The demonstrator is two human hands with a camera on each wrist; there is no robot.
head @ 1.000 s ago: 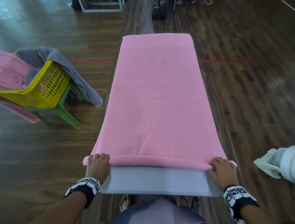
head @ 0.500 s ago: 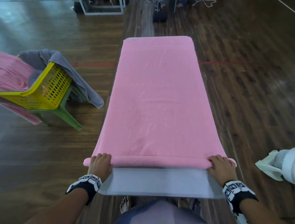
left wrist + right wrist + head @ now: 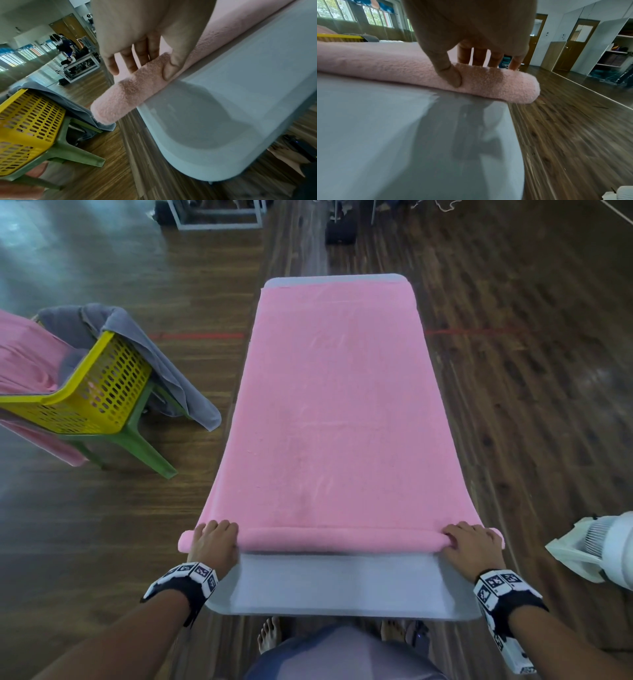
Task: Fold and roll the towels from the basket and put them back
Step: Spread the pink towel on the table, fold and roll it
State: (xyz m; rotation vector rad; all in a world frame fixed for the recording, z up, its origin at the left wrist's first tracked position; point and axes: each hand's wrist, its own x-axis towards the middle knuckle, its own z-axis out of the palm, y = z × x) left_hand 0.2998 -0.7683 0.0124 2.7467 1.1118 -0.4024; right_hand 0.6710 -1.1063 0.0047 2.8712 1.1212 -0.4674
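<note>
The pink towel (image 3: 334, 412) lies along the grey table (image 3: 339, 587), its 6 o'clock end rolled. The left hand (image 3: 214, 544) and right hand (image 3: 474, 549) pinch the roll's ends (thumbs behind, fingers over); the yellow basket (image 3: 99, 392) sits at 9 o'clock

Towels: three. One pink towel (image 3: 334, 419) on one grey table (image 3: 339, 587); one grey towel (image 3: 164, 361) and another pink towel (image 3: 27, 361) in one yellow basket (image 3: 96, 402), nine o'clock. One green chair (image 3: 137, 440). One white fan (image 3: 603, 546), three o'clock.
</note>
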